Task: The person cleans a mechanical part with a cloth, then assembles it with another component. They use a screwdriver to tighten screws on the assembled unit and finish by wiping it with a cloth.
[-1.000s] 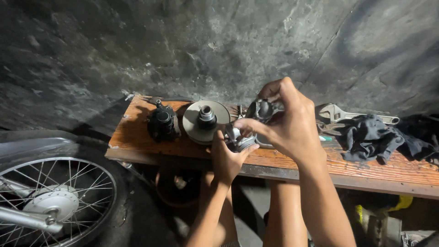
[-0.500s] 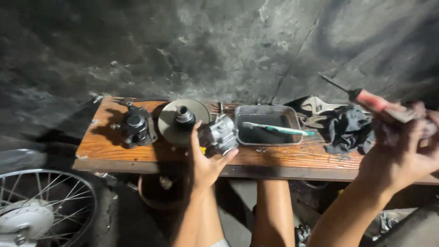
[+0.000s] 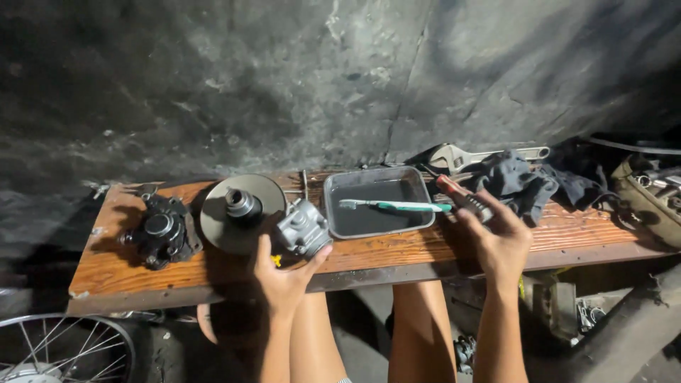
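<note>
Just carburetor [image 3: 303,228] above left hand [image 3: 281,279]

Left hand [image 3: 280,280] gripping carburettor [image 3: 303,228], right hand [image 3: 496,237] around screwdriver [image 3: 462,198].

bench: we see a worn orange-brown wooden plank [image 3: 397,259], its varnish glossy in patches and scuffed.
carburettor: the small grey cast-metal carburettor body [image 3: 303,230] looks matt and dull to us.
tray: the rectangular steel tray [image 3: 340,183] shines at the rim; the dark liquid in it looks glossy to us.
brush: we see a smooth green-and-white plastic toothbrush [image 3: 394,206].
disc: the round grey metal pulley disc [image 3: 262,191] has a smooth satin face.
housing: we see a black metal housing [image 3: 162,232], greasy and dull.
rag: the dark cloth rag [image 3: 521,181] looks soft and crumpled to us.
wrench: we see a bright polished adjustable metal wrench [image 3: 468,154].
wall: we see rough, blotchy grey concrete [image 3: 284,78].
</note>
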